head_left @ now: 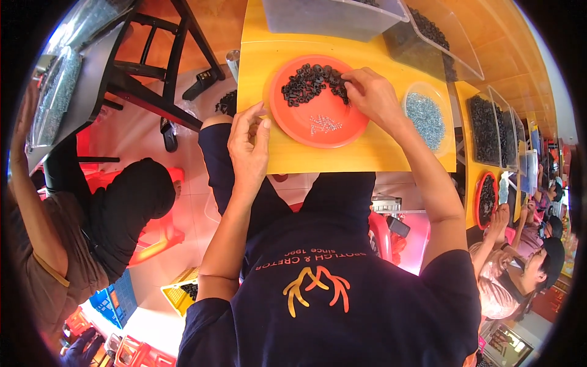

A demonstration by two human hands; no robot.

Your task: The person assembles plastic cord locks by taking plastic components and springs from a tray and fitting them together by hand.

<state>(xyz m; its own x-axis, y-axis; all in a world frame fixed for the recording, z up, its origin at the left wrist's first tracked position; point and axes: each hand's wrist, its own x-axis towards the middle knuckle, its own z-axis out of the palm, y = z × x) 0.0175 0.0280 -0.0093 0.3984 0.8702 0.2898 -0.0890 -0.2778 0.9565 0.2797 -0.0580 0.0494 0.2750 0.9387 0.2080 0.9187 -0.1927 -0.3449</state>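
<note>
A round red-orange plate (287,125) rests on the yellow table in front of me. A curved heap of small black parts (304,84) lies along its far side, and a little cluster of tiny shiny metal pieces (326,125) sits nearer me. My right hand (374,98) reaches over the plate's right rim, its thumb and forefinger closed at the black parts; what is between the fingertips is hard to make out. My left hand (249,142) hovers beside the plate's left rim, fingers half curled and thumb apart, with nothing visible in it.
Right of the plate stands a shallow clear dish of small silvery pieces (424,120). Clear bins (330,21) line the table's far side, one holding black parts (428,37). Other people (128,214) work at tables on both sides. A black stool (153,67) stands far left.
</note>
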